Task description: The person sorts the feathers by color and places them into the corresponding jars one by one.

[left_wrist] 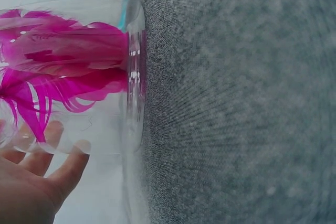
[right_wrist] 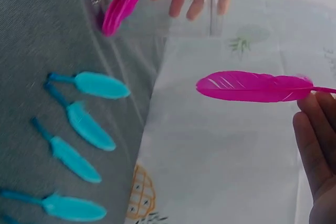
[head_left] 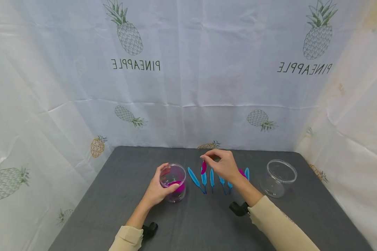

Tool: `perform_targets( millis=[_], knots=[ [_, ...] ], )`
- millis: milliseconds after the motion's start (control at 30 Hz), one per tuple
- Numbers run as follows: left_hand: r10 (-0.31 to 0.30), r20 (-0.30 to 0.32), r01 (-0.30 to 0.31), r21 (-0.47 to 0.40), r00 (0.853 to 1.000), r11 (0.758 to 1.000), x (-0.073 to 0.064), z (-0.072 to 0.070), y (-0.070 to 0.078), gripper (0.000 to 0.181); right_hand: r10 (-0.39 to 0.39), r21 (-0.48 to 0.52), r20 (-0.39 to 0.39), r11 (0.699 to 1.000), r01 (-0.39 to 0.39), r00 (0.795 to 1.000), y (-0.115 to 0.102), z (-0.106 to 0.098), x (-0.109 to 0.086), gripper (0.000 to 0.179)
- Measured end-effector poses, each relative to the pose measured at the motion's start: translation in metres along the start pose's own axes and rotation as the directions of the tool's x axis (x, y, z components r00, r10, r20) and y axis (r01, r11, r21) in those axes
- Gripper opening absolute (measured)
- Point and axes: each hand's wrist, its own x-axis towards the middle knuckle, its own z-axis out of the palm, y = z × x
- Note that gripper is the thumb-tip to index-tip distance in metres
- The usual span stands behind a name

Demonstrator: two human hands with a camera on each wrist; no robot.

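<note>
Right hand [head_left: 223,164]: thumb and fingertips pinched on the quill of one pink feather [head_left: 204,168]. Feather hangs directly below these fingertips, quill end up, rounded vane tip down towards the table [head_left: 191,226]; long axis near vertical. From where I stand, its vane is outside the jar [head_left: 181,178], which is to the left of the pinching fingers.

Left hand [head_left: 156,190]: curled round the jar and gripping it, thumb on the side nearer the person, fingers on the far side. Jar upright, mouth up. Inside, between thumb and fingers: pink feathers [left_wrist: 68,51], several overlapping, long axes roughly along the jar's height.

Below the right fingertips: a row of blue feathers [head_left: 212,177] on the table, quills towards the person, vane tips away; leftmost slants, tip to the left. Second jar [head_left: 278,178] upright, well to the right of the right fingers.
</note>
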Motion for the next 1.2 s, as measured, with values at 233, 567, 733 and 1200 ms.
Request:
perform_targets(
  millis=[233, 567, 733, 1200],
  knots=[
    [-0.007, -0.005, 0.007, -0.001, 1.000, 1.000, 0.000, 0.001, -0.002, 0.088, -0.061, 0.028, -0.018, 0.998, 0.062, 0.998, -0.010, 0.012, 0.012, 0.012],
    [-0.041, -0.009, 0.041, -0.003, 0.999, 0.999, 0.001, 0.004, 0.007, 0.090, -0.139, 0.100, -0.061, 0.984, 0.144, 0.988, -0.012, 0.028, 0.019, 0.016],
    [-0.016, -0.004, 0.016, 0.004, 1.000, 1.000, 0.000, 0.002, 0.003, 0.088, -0.145, 0.127, -0.078, 0.980, 0.154, 0.986, -0.020, 0.039, 0.020, 0.016],
    [-0.010, 0.011, 0.010, -0.003, 1.000, 1.000, 0.000, 0.000, 0.000, 0.089, -0.081, 0.125, -0.067, 0.988, 0.089, 0.994, -0.009, 0.078, 0.000, 0.012]
  ],
)
